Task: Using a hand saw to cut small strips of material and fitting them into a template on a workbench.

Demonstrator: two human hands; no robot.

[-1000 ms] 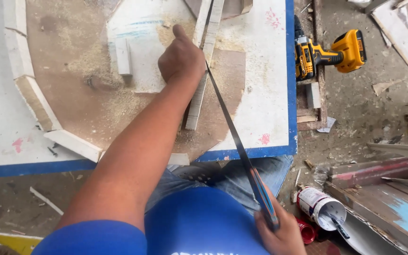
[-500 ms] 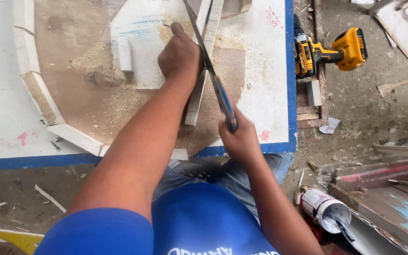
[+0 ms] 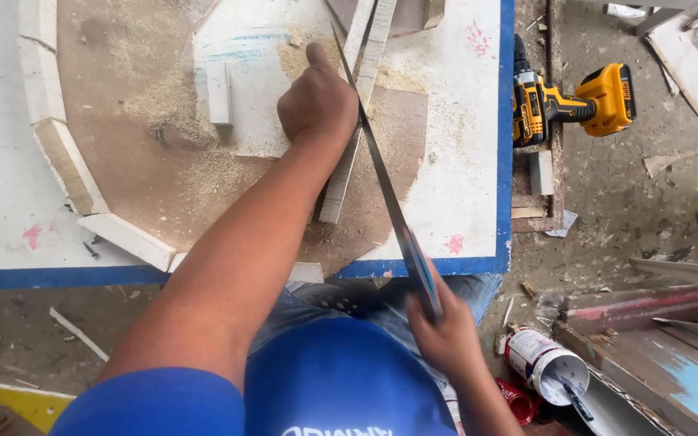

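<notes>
1. The right hand (image 3: 446,335) is closed around the handle of a hand saw (image 3: 381,173), low in the view, just off the near edge of the desk (image 3: 462,145).
2. The saw's long dark blade runs from that hand up and away across the desk, slanting toward the far side, and crosses a pale wooden strip (image 3: 347,161).
3. The left hand (image 3: 317,101) is curled into a loose fist, thumb pointing away from the person, and presses down on the wooden strip just left of the blade.
4. The wooden strip lies lengthwise on the desk, nearly parallel to the blade, its near end resting on a brown sawdust-covered patch.
5. Sawdust (image 3: 163,105) is spread over the brown round area left of the left hand, and a small white block (image 3: 220,93) stands near that hand on a white sheet.
6. Short white wood segments (image 3: 66,161) line the curved edge of the brown area, touching end to end, well left of the hands.
7. A blue band (image 3: 507,121) edges the desk on the right and near sides.
8. Beyond the right edge, a yellow and black cordless drill (image 3: 575,105) lies on its side.
9. On the floor, near the right hand, a white tin can (image 3: 544,363) lies tipped over, its open mouth showing.
</notes>
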